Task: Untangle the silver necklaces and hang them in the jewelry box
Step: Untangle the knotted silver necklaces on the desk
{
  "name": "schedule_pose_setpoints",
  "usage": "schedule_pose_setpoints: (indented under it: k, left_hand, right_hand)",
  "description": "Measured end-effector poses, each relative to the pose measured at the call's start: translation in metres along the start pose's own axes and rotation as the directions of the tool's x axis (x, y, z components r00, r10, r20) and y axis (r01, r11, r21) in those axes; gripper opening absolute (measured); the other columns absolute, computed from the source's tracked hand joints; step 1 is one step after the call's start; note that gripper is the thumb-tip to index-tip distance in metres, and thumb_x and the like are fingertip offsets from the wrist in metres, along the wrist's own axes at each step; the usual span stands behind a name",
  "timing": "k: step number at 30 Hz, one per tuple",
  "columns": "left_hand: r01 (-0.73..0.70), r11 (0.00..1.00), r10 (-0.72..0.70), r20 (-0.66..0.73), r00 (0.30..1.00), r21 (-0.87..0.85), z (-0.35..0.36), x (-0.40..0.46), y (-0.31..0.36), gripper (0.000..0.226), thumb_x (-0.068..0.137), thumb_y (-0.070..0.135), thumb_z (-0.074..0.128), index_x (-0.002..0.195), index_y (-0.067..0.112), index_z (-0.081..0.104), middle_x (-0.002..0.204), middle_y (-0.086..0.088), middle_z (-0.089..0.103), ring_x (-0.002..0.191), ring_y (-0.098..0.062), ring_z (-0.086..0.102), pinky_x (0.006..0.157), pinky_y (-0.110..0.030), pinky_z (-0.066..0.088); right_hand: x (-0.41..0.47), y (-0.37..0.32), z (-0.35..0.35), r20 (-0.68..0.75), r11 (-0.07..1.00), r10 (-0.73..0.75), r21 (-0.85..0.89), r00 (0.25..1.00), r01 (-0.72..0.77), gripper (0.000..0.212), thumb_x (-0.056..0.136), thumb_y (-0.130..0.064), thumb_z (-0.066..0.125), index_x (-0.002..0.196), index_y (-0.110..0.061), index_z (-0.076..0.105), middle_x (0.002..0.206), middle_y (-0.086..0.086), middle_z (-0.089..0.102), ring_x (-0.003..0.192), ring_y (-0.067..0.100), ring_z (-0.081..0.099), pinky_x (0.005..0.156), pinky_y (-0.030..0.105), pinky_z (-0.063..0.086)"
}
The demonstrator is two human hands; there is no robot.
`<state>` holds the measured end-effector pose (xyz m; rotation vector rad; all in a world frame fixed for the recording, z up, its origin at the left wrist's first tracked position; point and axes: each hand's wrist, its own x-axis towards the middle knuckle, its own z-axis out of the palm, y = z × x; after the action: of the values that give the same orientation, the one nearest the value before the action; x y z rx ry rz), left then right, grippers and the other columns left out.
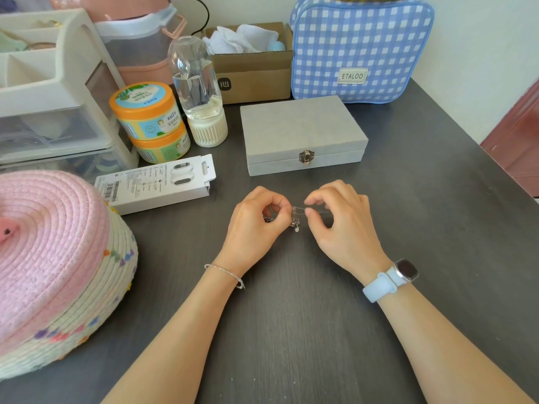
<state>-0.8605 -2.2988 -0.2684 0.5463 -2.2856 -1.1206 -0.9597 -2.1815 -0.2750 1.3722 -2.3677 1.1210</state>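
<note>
A small tangle of silver necklaces (295, 217) hangs between my two hands just above the dark table (291, 316). My left hand (256, 223) pinches the tangle from the left with thumb and forefinger. My right hand (341, 220) pinches a thin chain strand drawn out to the right. Behind the hands stands the grey velvet jewelry box (300, 132), its lid down and its metal clasp (306, 156) facing me. How many chains are in the tangle is too fine to tell.
A pink and cream woven basket (58, 266) fills the left front. A white product box (157, 182), two orange-lidded jars (145, 112), a clear bottle (198, 91) and drawers (52, 91) crowd the left back. A cardboard box (253, 71) and blue checked bag (358, 48) stand behind.
</note>
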Motion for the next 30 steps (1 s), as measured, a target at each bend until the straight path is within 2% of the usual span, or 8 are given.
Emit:
schedule_pose_setpoints:
  k: [3,6,13,17,20,23,26,30]
  left_hand:
    - [0.001,1.0,-0.001,0.007,1.0,-0.015,-0.0003,-0.0003,0.0013,0.031,0.084,0.008,0.061,0.068,0.034,0.053,0.074,0.013,0.051,0.068,0.001,0.047,0.066,-0.006,0.034]
    - [0.009,0.999,-0.008,0.018,1.0,-0.032,-0.0005,-0.001,0.0025,0.03,0.084,0.008,0.061,0.068,0.033,0.054,0.075,0.012,0.052,0.068,0.0,0.047,0.065,-0.007,0.035]
    - [0.016,0.999,-0.014,0.042,0.999,-0.049,-0.001,-0.0021,0.0056,0.024,0.085,0.009,0.06,0.07,0.029,0.057,0.076,0.011,0.053,0.068,-0.001,0.048,0.065,-0.008,0.035]
    - [0.012,1.0,-0.011,0.044,0.999,-0.028,-0.0003,-0.0025,0.0063,0.019,0.083,0.009,0.061,0.072,0.024,0.06,0.074,0.012,0.052,0.068,0.0,0.048,0.065,-0.008,0.036]
    - [-0.005,1.0,0.005,0.017,1.0,0.0,0.001,-0.0029,0.0057,0.022,0.082,0.008,0.062,0.069,0.026,0.058,0.073,0.012,0.052,0.067,0.0,0.049,0.065,-0.009,0.037]
    - [-0.004,0.999,0.006,-0.034,0.999,0.036,0.0018,-0.0026,0.0049,0.026,0.081,0.008,0.062,0.068,0.03,0.055,0.073,0.013,0.052,0.067,0.0,0.049,0.064,-0.007,0.036]
    - [0.043,0.999,-0.044,-0.092,0.995,-0.01,0.0006,-0.0013,0.0051,0.026,0.082,0.007,0.061,0.068,0.028,0.056,0.072,0.012,0.052,0.066,0.0,0.049,0.063,-0.007,0.035]
    - [0.033,0.999,-0.033,-0.019,0.999,0.002,0.0005,-0.0028,0.0066,0.027,0.081,0.009,0.063,0.066,0.03,0.057,0.071,0.011,0.054,0.066,-0.001,0.049,0.063,-0.008,0.036]
  right_hand:
    - [-0.0003,-0.0023,-0.0008,-0.013,0.995,-0.004,0.095,1.0,0.005,0.018,0.08,-0.031,0.046,0.076,-0.02,0.06,0.082,-0.011,0.053,0.079,0.004,0.045,0.074,0.026,0.023]
    - [-0.0009,-0.0018,0.0018,0.023,0.994,0.009,0.108,1.0,-0.012,0.014,0.08,-0.03,0.053,0.073,-0.022,0.062,0.077,-0.015,0.051,0.077,0.0,0.04,0.072,0.027,0.024]
    - [-0.0009,-0.0062,-0.0015,0.106,0.979,0.078,0.181,0.991,-0.096,0.011,0.08,-0.028,0.056,0.074,-0.024,0.064,0.078,-0.012,0.056,0.08,0.009,0.048,0.079,0.033,0.031]
    - [-0.0006,-0.0059,-0.0021,0.141,0.965,0.111,0.223,0.984,-0.14,0.011,0.084,-0.018,0.063,0.075,-0.024,0.063,0.079,-0.011,0.057,0.081,0.011,0.049,0.084,0.046,0.04]
    - [-0.0011,-0.0073,-0.002,0.16,0.961,0.121,0.226,0.98,-0.156,0.015,0.083,-0.014,0.062,0.072,-0.024,0.061,0.075,-0.014,0.054,0.08,0.01,0.049,0.083,0.046,0.041]
    - [-0.0016,-0.0087,-0.0025,0.159,0.96,0.14,0.221,0.977,-0.173,0.019,0.082,-0.012,0.061,0.068,-0.024,0.056,0.072,-0.014,0.053,0.075,0.005,0.047,0.084,0.041,0.039]
    - [-0.0011,-0.0078,-0.0029,0.147,0.95,0.16,0.245,0.976,-0.193,0.019,0.083,-0.012,0.06,0.069,-0.024,0.055,0.073,-0.016,0.052,0.075,0.005,0.048,0.083,0.045,0.041]
    - [-0.0002,-0.0071,-0.0033,0.097,0.939,0.17,0.287,0.981,-0.191,0.02,0.083,-0.011,0.061,0.07,-0.025,0.055,0.074,-0.018,0.05,0.073,0.002,0.048,0.082,0.049,0.043]
